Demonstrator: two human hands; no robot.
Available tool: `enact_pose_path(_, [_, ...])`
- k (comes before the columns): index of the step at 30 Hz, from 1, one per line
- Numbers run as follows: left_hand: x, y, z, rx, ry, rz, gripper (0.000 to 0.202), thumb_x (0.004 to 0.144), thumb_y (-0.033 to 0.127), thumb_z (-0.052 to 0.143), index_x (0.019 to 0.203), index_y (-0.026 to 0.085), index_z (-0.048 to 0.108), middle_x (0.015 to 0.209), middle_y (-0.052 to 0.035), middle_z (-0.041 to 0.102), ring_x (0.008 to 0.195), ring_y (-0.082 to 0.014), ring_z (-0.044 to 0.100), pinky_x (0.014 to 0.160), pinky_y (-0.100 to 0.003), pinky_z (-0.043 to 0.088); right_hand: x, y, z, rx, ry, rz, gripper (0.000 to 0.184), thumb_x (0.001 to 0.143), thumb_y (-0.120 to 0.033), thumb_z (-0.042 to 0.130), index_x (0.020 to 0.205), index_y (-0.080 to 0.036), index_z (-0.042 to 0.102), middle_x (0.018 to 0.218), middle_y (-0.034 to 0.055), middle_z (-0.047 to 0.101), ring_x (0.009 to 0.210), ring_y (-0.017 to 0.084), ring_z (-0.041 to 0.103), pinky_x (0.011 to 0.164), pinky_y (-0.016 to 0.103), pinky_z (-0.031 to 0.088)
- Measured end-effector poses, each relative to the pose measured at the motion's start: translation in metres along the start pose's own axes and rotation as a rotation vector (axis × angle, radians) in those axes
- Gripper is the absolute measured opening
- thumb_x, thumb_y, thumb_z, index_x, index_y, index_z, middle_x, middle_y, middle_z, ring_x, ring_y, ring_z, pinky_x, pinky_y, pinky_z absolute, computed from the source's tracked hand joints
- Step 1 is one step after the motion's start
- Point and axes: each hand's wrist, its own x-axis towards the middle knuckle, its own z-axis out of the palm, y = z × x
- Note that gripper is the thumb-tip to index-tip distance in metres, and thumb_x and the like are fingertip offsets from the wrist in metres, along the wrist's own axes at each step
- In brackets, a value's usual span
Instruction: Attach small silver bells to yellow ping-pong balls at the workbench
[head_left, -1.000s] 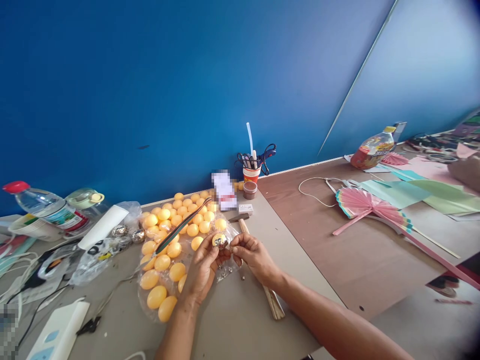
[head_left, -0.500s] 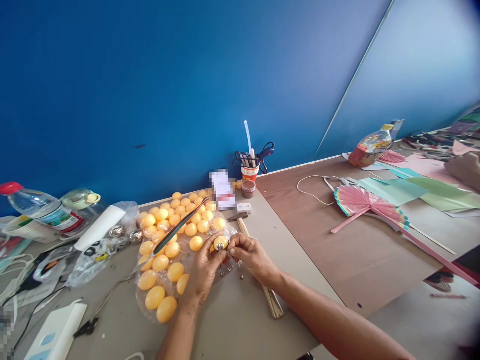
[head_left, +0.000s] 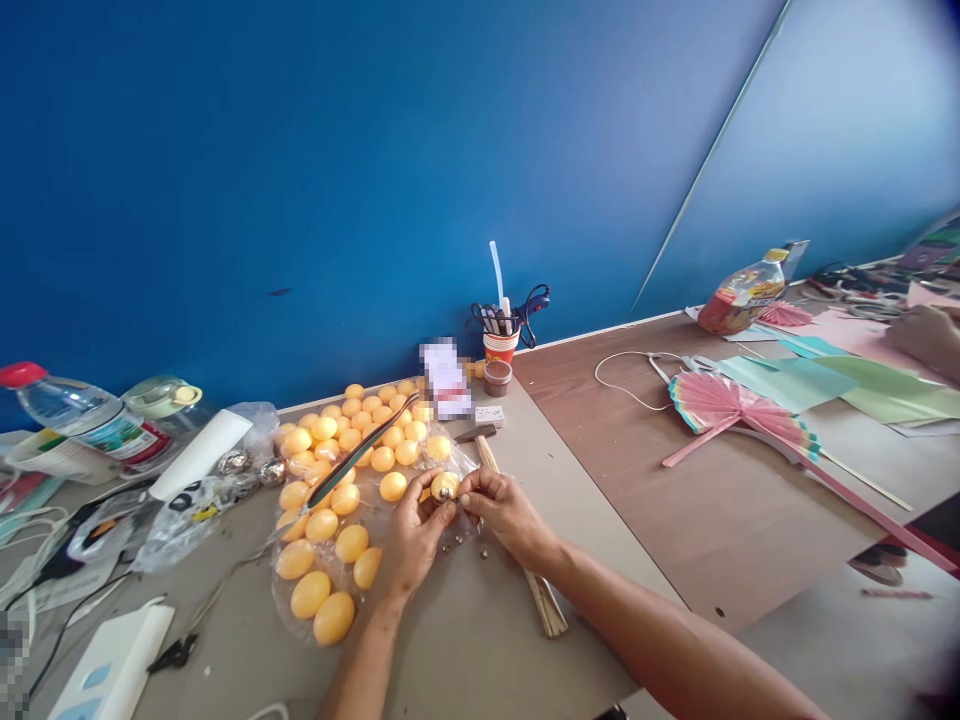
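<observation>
Left hand, bottom centre of frame: thumb and fingers curled in, holding the yellow ball between the tips. Right hand, just right of it: thumb and fingers drawn into a near pinch at the ball's right side; can't tell if the pinch is fully closed or has something tiny in it. Ball is up off the desk, frame centre and a bit low, with a shiny silver spot on its near side.

Change vs the last half second: small. Ball looks slightly turned, silver showing as one rounder spot instead of a wider patch; both hands stay in about the same place. Reads as fine fingertip work on the same ball, probably not finished.

Next out: a few silver beads loose on the desk under the hands; hammer lying slantwise, handle partly behind the right hand. Left of the hands, lots of orange balls with clear plastic around them, long dark tool across the top. Above centre: small white box, lidded tub, paper cup full of pens and cable. Right side: pink paper fan. Far right edge: another person's hand over coloured paper, sharper now than before. Lower left: white power strip
</observation>
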Motion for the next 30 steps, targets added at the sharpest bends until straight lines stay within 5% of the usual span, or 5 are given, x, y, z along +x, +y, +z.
enact_pose_path(30, [0.0007,-0.0055,0.0021,0.062,0.099,0.1,0.045,0.067,0.027,0.079,0.109,0.022,0.065,0.095,-0.0067,0.067,0.085,-0.0226,0.062,0.077,-0.034,0.05,-0.0043,0.0026,0.0054,-0.03,0.07,0.047,0.004,0.072,-0.021,0.059,0.071,-0.019,0.056,0.05,-0.0048,0.056,0.048,0.009,0.049,0.049,0.023,0.037])
